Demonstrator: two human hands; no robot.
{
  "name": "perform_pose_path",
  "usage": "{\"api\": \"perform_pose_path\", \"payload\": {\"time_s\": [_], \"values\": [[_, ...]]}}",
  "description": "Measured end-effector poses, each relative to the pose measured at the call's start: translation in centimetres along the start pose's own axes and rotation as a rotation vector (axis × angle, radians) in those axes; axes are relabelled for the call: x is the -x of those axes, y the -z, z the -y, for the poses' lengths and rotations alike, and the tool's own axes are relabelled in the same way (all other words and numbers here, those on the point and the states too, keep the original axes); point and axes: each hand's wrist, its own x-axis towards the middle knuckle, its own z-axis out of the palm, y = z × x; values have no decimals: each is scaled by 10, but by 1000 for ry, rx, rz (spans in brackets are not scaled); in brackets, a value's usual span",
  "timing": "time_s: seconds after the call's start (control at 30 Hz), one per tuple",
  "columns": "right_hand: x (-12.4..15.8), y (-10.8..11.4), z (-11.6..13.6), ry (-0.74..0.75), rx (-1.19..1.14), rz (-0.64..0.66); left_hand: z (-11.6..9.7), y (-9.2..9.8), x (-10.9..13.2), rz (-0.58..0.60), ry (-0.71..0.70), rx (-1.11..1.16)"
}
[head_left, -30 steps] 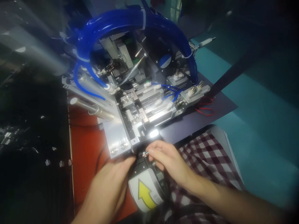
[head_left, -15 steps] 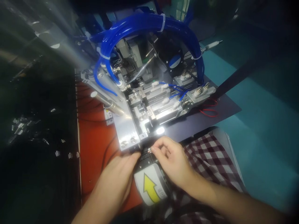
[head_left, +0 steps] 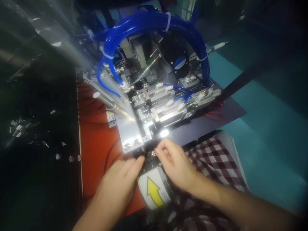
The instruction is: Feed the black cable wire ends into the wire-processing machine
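Observation:
My left hand (head_left: 121,181) and my right hand (head_left: 175,165) meet at the near end of a small metal machine (head_left: 154,109). The fingertips of both hands pinch a tiny dark part (head_left: 149,154) at the machine's front slot, just below a bright light spot (head_left: 164,133). The part is too small and dim to tell what it is. Under my hands sits a black block with a white label showing a yellow arrow (head_left: 154,192). A silver plate (head_left: 128,131) lies just above my left fingers.
Thick blue hoses (head_left: 154,22) arch over the machine. An orange mat (head_left: 96,144) lies to the left, with small metal pieces (head_left: 69,158) on a dark surface beyond it. Checked cloth (head_left: 211,160) and a teal tabletop (head_left: 264,128) are on the right. Red wires (head_left: 214,115) trail beside the machine.
Both hands have edged up toward the machine's front slot, and the right fingers have closed tighter on the small part. The view shifted slightly.

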Motion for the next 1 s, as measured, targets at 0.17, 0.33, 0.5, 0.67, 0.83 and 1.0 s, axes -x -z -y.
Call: {"api": "perform_pose_path", "payload": {"time_s": [0.17,0.33,0.5,0.67,0.83,1.0], "values": [[-6,6,1,-232,-217,183,-3,8,-7,42,-40,-11],[-7,11,-2,-209,-370,148,-5,8,-8,60,-58,-92],[-6,12,-1,-198,-366,149,-7,16,-12,162,-37,-98],[-11,14,1,-196,-370,188,-13,32,-25,286,-22,-133],[-13,14,3,-177,-310,204,-17,36,-28,307,-31,-199],[-9,6,-3,-104,-234,144,-14,28,-21,281,-30,-203]]}}
